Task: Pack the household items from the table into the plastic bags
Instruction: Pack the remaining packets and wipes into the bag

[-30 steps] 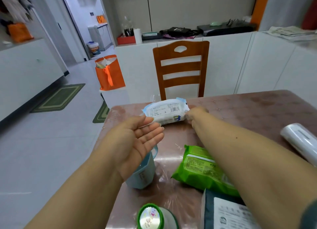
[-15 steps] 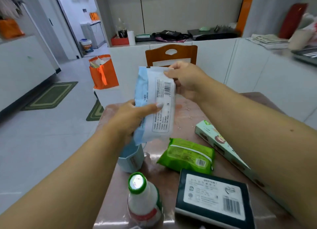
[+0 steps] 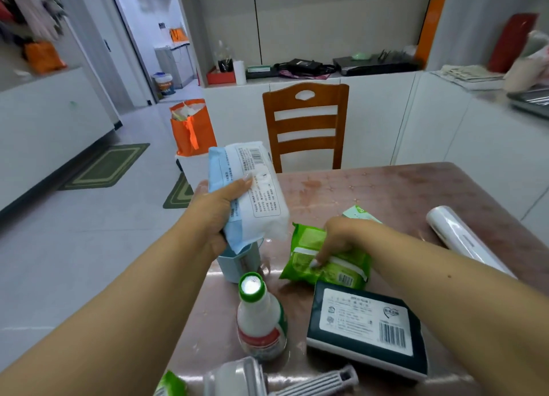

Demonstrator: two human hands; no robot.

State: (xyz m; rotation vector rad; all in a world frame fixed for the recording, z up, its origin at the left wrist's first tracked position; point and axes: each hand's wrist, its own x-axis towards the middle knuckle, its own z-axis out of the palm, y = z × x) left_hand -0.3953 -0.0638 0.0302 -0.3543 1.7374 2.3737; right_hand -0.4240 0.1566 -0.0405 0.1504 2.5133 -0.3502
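Note:
My left hand (image 3: 215,214) holds a blue-and-white wipes pack (image 3: 252,188) upright above the table's left edge. My right hand (image 3: 341,235) rests on a green wipes pack (image 3: 323,262) lying on the table, fingers curled over its top edge. In front of it lies a dark tissue pack with a white label (image 3: 365,324). A white bottle with a green cap (image 3: 260,318) stands near me. A light blue cup (image 3: 237,262) sits under the held pack. No plastic bag is clearly visible.
A roll of clear film (image 3: 463,238) lies at the table's right. A green-and-white box (image 3: 359,213) peeks out behind my right hand. A grey lint roller (image 3: 267,381) lies at the near edge. A wooden chair (image 3: 306,122) stands behind the brown table (image 3: 401,193). An orange bag (image 3: 191,128) sits on the floor.
My right hand has let go of the blue-and-white pack and dropped onto the green pack. My left hand alone now holds the blue-and-white pack, lower and to the left.

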